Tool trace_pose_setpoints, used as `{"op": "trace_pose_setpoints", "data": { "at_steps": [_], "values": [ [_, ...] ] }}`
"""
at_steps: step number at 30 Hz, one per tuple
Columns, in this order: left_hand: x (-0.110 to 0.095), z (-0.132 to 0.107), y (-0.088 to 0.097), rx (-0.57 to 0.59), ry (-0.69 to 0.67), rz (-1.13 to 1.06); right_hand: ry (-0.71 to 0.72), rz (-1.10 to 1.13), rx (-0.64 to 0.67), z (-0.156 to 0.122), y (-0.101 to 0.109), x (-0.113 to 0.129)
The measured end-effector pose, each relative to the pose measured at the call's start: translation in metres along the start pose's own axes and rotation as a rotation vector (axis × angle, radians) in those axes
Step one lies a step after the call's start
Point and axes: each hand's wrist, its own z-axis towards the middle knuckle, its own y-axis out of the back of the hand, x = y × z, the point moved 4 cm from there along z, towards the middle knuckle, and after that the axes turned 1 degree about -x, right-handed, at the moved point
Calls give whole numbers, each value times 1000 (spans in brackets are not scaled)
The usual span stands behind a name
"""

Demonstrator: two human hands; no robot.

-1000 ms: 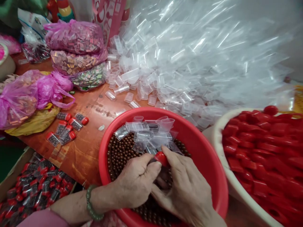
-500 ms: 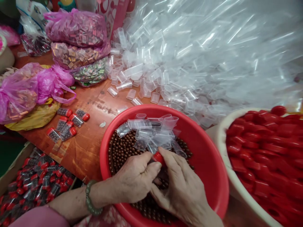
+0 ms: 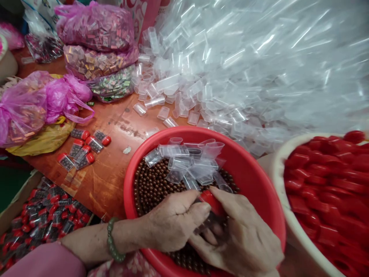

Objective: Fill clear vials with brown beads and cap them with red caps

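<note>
Over a red basin point(image 3: 261, 196), my left hand point(image 3: 175, 219) grips a small clear plastic container, its thumb pressed along the side. My right hand point(image 3: 242, 229) has its fingers on the red cap point(image 3: 212, 201) at the container's top end. Most of the container's body is hidden between my hands, and its lower part looks dark. Brown round beads or candies point(image 3: 154, 179) cover the basin's floor. Several clear empty containers point(image 3: 174, 151) lie on top of them, just beyond my fingertips.
A white tub point(image 3: 281, 184) of red caps point(image 3: 325, 188) stands at the right. Clear containers point(image 3: 184, 88) are heaped behind the basin. Several filled, capped containers point(image 3: 80, 154) lie on the table point(image 3: 109, 173); a box at lower left holds more point(image 3: 52, 215). Pink bags point(image 3: 98, 27) stand at the back left.
Both hands have shifted slightly right and down in the view with the container. My right hand's fingers have spread around the cap, and more of the red cap shows. The view has shifted slightly.
</note>
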Motion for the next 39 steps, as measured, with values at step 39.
{"op": "trace_pose_setpoints", "data": {
  "at_steps": [39],
  "values": [
    [-88, -91, 182, -1163, -575, 1723, -539, 111, 529, -38, -29, -76]
  ]
}}
